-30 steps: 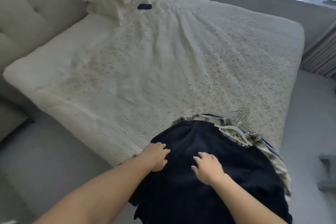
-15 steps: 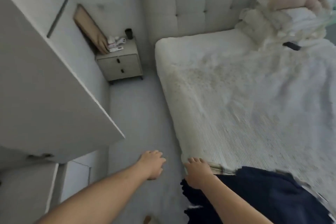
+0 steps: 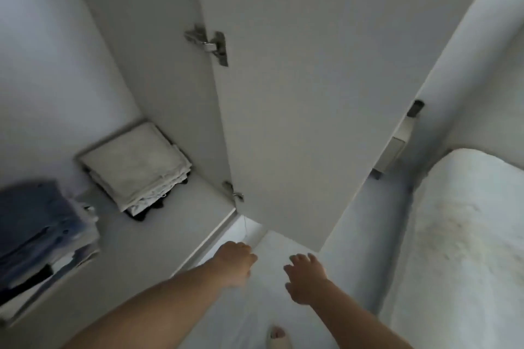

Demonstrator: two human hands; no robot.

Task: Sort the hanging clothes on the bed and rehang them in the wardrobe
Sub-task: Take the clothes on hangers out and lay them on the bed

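Head view: open white wardrobe door (image 3: 283, 93); shelf (image 3: 158, 229) bearing folded cream linen stack (image 3: 136, 161) and blue folded pile (image 3: 37, 229). Left hand (image 3: 235, 263) loosely curled, empty; right hand (image 3: 306, 278) spread, empty. White quilted bed (image 3: 465, 235) at right. Hanging clothes out of frame; rehanging apparently not begun.

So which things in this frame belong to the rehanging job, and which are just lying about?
Job:
- wardrobe, its door open
- bed
- left hand and right hand, both holding nothing

Lying about:
- folded pale linen on the wardrobe shelf
- blue folded stack
- nightstand behind the door
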